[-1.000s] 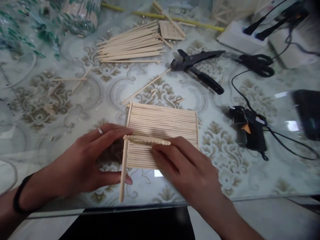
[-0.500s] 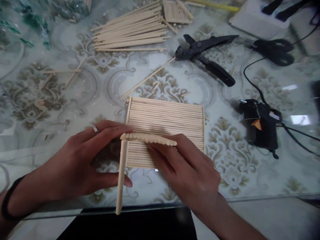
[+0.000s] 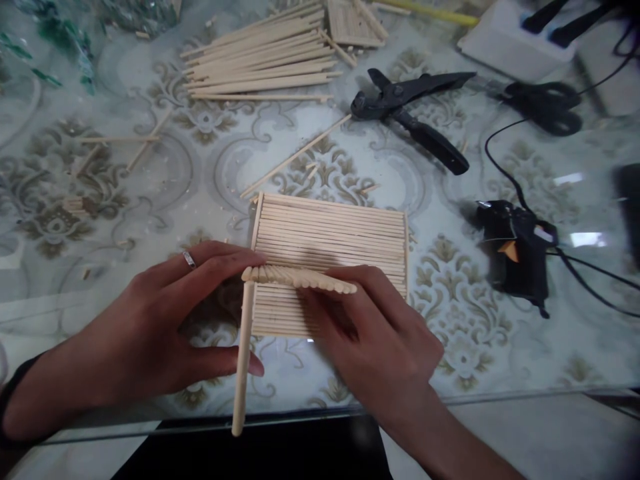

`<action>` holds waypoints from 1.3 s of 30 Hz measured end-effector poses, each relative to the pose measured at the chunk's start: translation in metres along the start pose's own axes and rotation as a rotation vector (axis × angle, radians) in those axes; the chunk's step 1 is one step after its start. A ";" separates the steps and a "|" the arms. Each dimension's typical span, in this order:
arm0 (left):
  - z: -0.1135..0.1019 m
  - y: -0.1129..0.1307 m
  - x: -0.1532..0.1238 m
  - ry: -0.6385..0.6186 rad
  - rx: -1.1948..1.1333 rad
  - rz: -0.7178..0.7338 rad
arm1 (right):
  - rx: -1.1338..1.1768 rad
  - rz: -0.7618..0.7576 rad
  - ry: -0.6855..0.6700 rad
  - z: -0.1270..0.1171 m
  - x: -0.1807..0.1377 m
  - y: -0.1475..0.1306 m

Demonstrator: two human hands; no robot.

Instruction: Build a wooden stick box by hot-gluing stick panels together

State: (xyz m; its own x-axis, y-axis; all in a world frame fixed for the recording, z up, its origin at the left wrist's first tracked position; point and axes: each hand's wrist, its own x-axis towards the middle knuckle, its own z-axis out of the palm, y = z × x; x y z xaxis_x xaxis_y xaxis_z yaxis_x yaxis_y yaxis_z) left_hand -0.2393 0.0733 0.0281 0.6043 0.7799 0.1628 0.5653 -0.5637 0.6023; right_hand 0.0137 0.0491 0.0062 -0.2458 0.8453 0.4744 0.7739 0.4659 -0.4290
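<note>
Over the table I hold a small panel of wooden sticks (image 3: pixel 300 277), seen nearly end-on as a row of rounded stick ends. One longer wooden stick (image 3: pixel 243 360) joins its left end and points toward me. My left hand (image 3: pixel 150 327), with a ring and a dark wristband, has its fingertips on the panel's left corner and its thumb behind the long stick. My right hand (image 3: pixel 385 333) pinches the panel's right part, its thumb hidden below. Underneath lies a flat rectangular stick panel (image 3: pixel 330 230), with a crosswise stick along each short side.
Black cutting pliers (image 3: pixel 410 110) lie beyond the panel. To the right are a black glue gun (image 3: pixel 523 253) with its cord and black-handled scissors (image 3: pixel 545 103). A pile of wooden sticks (image 3: pixel 260 60) lies at the back. The glass table's edge (image 3: pixel 475 398) runs close to me.
The view has shifted slightly. Both hands keep their hold on the small panel, with its right end and my right hand a touch farther right.
</note>
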 end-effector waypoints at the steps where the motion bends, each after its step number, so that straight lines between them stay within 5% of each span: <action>1: 0.000 0.000 0.000 -0.002 0.007 -0.002 | 0.003 0.009 0.017 0.001 0.001 0.000; 39: -0.003 0.003 0.002 -0.062 -0.102 -0.114 | 0.292 0.345 -0.268 -0.002 0.038 -0.005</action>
State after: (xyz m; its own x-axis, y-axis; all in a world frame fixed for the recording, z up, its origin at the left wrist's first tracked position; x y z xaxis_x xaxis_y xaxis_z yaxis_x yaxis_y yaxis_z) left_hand -0.2385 0.0744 0.0327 0.5751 0.8170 0.0419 0.5744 -0.4397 0.6905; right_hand 0.0020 0.0787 0.0277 -0.1759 0.9818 0.0711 0.6507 0.1702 -0.7400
